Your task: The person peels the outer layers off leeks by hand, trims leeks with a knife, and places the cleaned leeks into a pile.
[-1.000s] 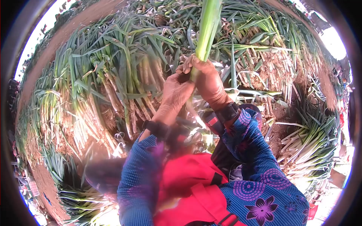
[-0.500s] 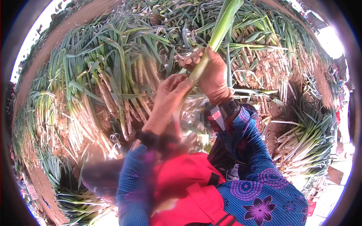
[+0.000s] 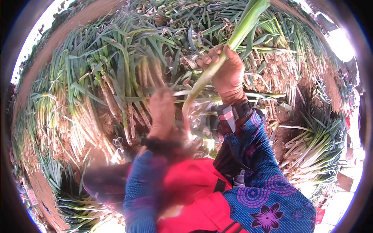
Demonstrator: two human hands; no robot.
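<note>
A long green onion stalk (image 3: pixel 209 74) slants from the upper right down to a pale, curved lower end. My right hand (image 3: pixel 228 73) is closed round its middle, with the leaves rising above the thumb. My left hand (image 3: pixel 161 110) is to the left of the stalk's pale end, apart from it. Motion smears its fingers, so their pose and anything in them cannot be made out. Dark bands circle both wrists, and a red and white object (image 3: pixel 227 115) sits by the right one.
Piles of green onions (image 3: pixel 87 112) lie on the left and back, another heap (image 3: pixel 278 68) at the back right. Loose bunches lie at lower right (image 3: pixel 316 149) and lower left (image 3: pixel 83 209). Clear plastic (image 3: pixel 202 110) lies below the hands; a red apron (image 3: pixel 194 178) covers my front.
My left hand has come off the stalk and moved left and down. My right hand has moved right with the stalk, whose top now leans further right.
</note>
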